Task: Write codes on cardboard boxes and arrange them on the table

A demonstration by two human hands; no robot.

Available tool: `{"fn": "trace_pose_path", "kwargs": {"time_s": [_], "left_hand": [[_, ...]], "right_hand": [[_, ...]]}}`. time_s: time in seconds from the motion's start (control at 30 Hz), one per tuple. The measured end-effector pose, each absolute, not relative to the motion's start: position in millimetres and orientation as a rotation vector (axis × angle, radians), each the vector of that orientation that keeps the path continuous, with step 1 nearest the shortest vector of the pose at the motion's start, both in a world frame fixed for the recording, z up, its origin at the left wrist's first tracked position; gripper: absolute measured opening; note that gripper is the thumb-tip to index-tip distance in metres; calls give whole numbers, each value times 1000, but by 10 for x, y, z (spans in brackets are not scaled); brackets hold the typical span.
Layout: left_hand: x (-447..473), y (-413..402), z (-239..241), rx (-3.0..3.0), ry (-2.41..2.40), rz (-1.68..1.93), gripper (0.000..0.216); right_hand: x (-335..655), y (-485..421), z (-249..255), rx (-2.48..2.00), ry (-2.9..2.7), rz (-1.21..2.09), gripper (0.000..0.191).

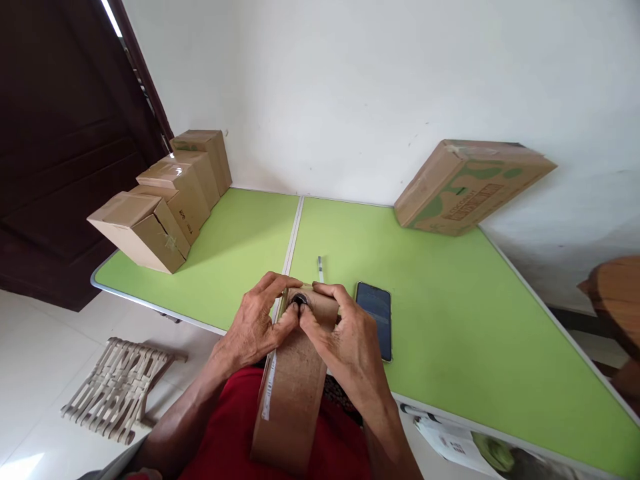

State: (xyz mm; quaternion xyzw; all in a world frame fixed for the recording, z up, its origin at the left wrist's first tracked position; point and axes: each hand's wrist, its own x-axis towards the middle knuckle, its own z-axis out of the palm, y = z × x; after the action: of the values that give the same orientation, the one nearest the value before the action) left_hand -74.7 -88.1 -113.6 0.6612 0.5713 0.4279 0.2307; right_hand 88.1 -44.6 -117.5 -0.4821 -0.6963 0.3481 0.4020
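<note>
A long brown cardboard box [293, 400] rests against my red-clothed lap, its far end at the table's front edge. Near that far end is a dark round hole [300, 299]. My left hand [257, 323] grips the box from the left, fingers over the far edge and thumb at the hole's rim. From the other side my right hand [353, 337] holds it in the same way, its thumb beside the left one. Both thumb tips partly cover the hole. A white printed label [269, 390] runs along the box's left side.
On the green folding table [440, 300] a phone [376, 317] lies right of my hands, a pen [321, 267] beyond them. Several cardboard boxes [173, 200] stand at the left, and a larger carton [470, 190] leans at the back right. A woven stool [120, 387] is on the floor.
</note>
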Motion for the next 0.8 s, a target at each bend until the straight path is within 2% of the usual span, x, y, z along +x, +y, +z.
{"fn": "trace_pose_path", "kwargs": {"time_s": [0.13, 0.23, 0.33, 0.37, 0.47, 0.63, 0.8], "left_hand": [[-693, -897, -1131, 1789, 1641, 1190, 38], [-706, -931, -1185, 1776, 1664, 1224, 37], [-751, -960, -1247, 1757, 1642, 1292, 35], [-762, -964, -1264, 1747, 1641, 1321, 33], [-759, -954, -1301, 1709, 1656, 1407, 29], [-704, -920, -1349, 1606, 1692, 1510, 28], [-720, -937, -1395, 1558, 1704, 1542, 25]], "right_hand": [[988, -411, -1207, -1198, -1761, 996, 30], [1183, -237, -1325, -1099, -1603, 1276, 50], [1338, 53, -1509, -1266, -1483, 1240, 64], [1351, 153, -1577, -1385, -1553, 1163, 61], [1256, 393, -1785, -1647, -1823, 994, 34], [977, 563, -2041, -1691, -1793, 1035, 40], [1080, 499, -1933, -1455, -1574, 1338, 36]]}}
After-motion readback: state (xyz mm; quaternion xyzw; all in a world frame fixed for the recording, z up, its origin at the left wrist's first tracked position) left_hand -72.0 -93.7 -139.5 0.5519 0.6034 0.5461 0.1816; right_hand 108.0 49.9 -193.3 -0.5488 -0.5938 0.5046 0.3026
